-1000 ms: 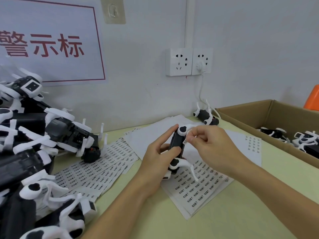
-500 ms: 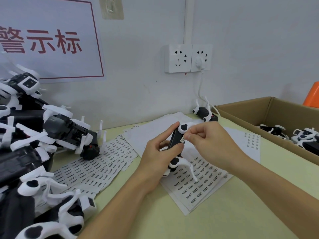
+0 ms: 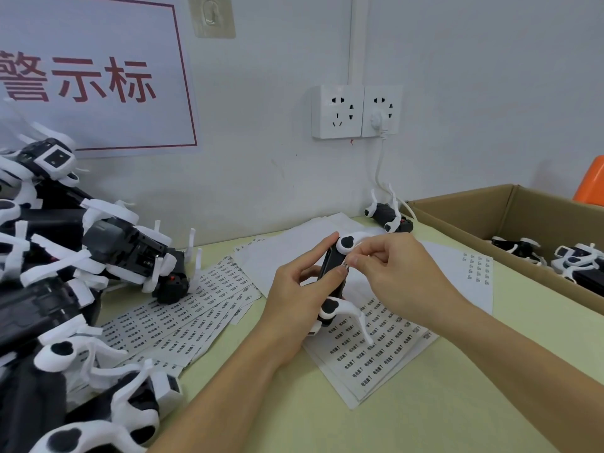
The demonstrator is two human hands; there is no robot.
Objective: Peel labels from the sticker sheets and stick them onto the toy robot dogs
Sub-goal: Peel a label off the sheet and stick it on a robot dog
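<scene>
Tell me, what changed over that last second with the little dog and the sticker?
The right hand has brought a small label, pinched in its fingertips, down against the black body of the toy robot dog. The left hand holds the dog as before. The sticker sheets and cardboard box stayed put.

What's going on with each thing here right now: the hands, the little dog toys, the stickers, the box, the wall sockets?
Left hand: grips the held dog.
Right hand: pinches a label against it.
Held dog: off the table, upright on end.
Dog pile: heaped at left.
Lone dog: upside down by the wall.
Sticker sheets: flat, stacked, under the hands.
Box: open, with dogs inside.
Left socket: empty.
Right socket: plug in.
</scene>
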